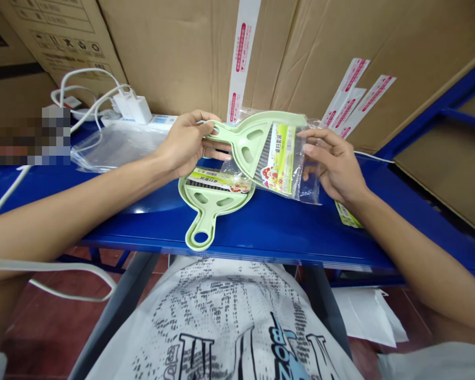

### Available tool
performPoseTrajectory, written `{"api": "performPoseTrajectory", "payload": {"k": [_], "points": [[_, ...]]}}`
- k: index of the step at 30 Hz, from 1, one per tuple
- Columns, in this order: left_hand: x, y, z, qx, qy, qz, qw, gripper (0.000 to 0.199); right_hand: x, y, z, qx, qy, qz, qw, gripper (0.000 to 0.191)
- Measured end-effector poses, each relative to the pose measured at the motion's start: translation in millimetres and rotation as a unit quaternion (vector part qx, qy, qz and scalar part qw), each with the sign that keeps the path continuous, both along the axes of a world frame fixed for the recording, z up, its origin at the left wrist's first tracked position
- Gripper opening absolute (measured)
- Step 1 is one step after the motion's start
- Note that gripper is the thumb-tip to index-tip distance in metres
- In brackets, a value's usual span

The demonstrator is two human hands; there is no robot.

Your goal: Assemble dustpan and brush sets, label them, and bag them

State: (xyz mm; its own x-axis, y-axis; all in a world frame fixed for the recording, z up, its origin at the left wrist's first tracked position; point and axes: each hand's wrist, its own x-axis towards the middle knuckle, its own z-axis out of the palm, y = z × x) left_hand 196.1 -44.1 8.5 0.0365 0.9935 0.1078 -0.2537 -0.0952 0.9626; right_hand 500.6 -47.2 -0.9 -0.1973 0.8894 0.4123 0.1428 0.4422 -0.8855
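- The left hand (186,143), at centre frame, wraps its fingers around the ringed handle of a pale green plastic dustpan (250,145) held in the air.
- The right hand (334,163), right of centre, pinches the edge of the clear plastic bag (301,174) that covers the dustpan's wide end and its colourful paper label (279,158).
- A second pale green plastic dustpan (209,203) lies just below on the blue metal table (281,232), handle toward the viewer.
- White chargers (133,106) sit on a power strip at upper left, before cardboard boxes (174,47).

shirt (229,327) print partly reads "zom".
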Motion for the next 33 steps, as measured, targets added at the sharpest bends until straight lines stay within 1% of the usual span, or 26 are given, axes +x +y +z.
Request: {"api": "performPoseTrajectory", "payload": {"k": [4, 8, 12, 16, 21, 26, 29, 31, 33], "points": [[1.4, -0.9, 0.4, 0.005, 0.012, 0.002, 1.0, 0.014, -1.6, -4.3, 0.9, -0.034, -0.029, 0.022, 0.999, 0.034], [5.9, -5.4, 2.6, 0.016, 0.015, 0.013, 1.0, 0.019, -3.5, -8.2, 1.4, -0.064, -0.06, 0.041, 0.995, 0.04], [8.8, -8.9, 4.1, 0.021, 0.013, 0.017, 1.0, 0.022, -3.6, -7.0, -1.9, -0.019, -0.073, 0.004, 0.997, 0.044], [7.7, -7.7, 3.2, 0.013, 0.003, 0.017, 1.0, 0.021, -2.7, -4.0, -6.1, 0.011, -0.077, -0.014, 0.997, 0.056], [6.8, -5.5, 0.3, 0.009, -0.001, 0.013, 1.0, 0.02, -2.7, -3.2, -5.9, -0.001, -0.068, -0.023, 0.997, 0.063], [6.1, -4.8, 0.3, 0.004, -0.008, 0.015, 1.0, 0.018, 1.8, 0.3, -1.3, -0.035, -0.061, -0.043, 0.997, 0.055], [3.6, -3.3, 0.9, -0.002, -0.007, 0.014, 1.0, 0.018, 4.8, 3.3, -1.2, -0.03, -0.052, -0.051, 0.997, 0.055], [1.0, -1.2, 0.1, -0.006, -0.009, 0.014, 1.0, 0.017, 5.8, 4.8, -2.2, -0.023, -0.048, -0.059, 0.997, 0.058], [-1.7, 1.3, -1.9, -0.009, -0.016, 0.009, 1.0, 0.014, 6.2, 5.8, -2.9, -0.02, -0.044, -0.071, 0.996, 0.068]]}}
